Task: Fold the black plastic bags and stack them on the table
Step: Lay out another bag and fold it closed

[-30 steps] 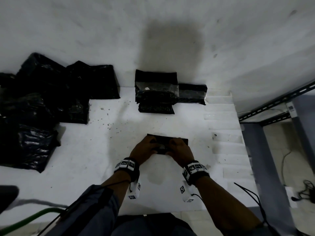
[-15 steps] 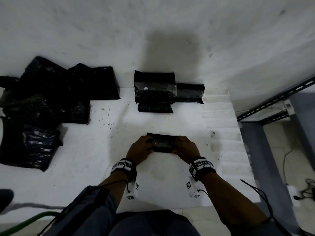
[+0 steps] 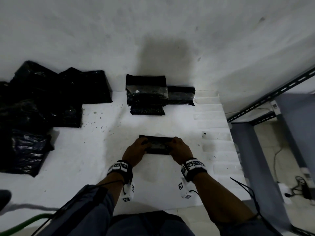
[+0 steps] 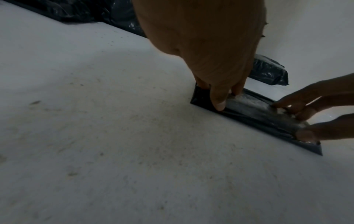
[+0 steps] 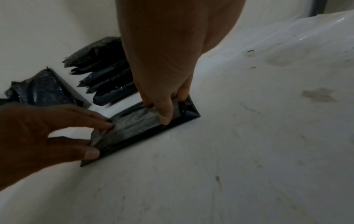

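Left hand (image 3: 136,150): fingers (image 4: 218,98) extended, tips pressing down on left end of folded bag (image 3: 157,145); thumb at near edge. Right hand (image 3: 179,151): same on right end, fingers (image 5: 165,112) straight, pressing, not curled round anything. Folded bag: flat black rectangle, on table (image 3: 85,159) directly in front of person, approx. centre, well apart from stack (image 3: 146,97) at back by wall. Unfolded bags (image 3: 34,113): loose heap, far left. Risks, est.: slick plastic w/ trapped air likely springs open once pressure comes off; lifting by one end lets layers slide and fold unravel; stack already uneven, w/ one packet (image 3: 181,95) lying beside it, so off-centre placement could tip or spread it.
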